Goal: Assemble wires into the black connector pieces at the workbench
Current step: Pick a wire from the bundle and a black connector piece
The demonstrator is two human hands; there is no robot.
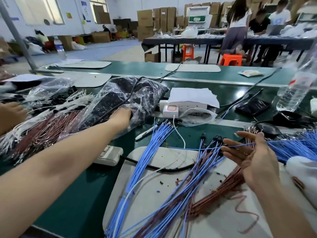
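My left hand (pixel 121 115) reaches into the mouth of a clear plastic bag (pixel 127 95) full of black connector pieces; its fingers are hidden inside. My right hand (pixel 247 152) hovers palm-up at the right and holds a single blue wire (pixel 197 149) that runs left across its fingers. Under it lies a fan of assembled blue-and-brown wires with black connectors (pixel 212 140) at their ends. A bundle of blue wires (pixel 147 162) lies on the grey mat (pixel 154 194), and a tied brown bundle (pixel 221 189) sits beside it.
White and brown wire heaps (pixel 39 124) cover the left bench. A white power strip (pixel 109 154), a charger block (pixel 171 108) under paper, a pen (pixel 145 133), a water bottle (pixel 295 90) and more blue wires (pixel 295 145) lie around. Another person's hand (pixel 10 114) shows at far left.
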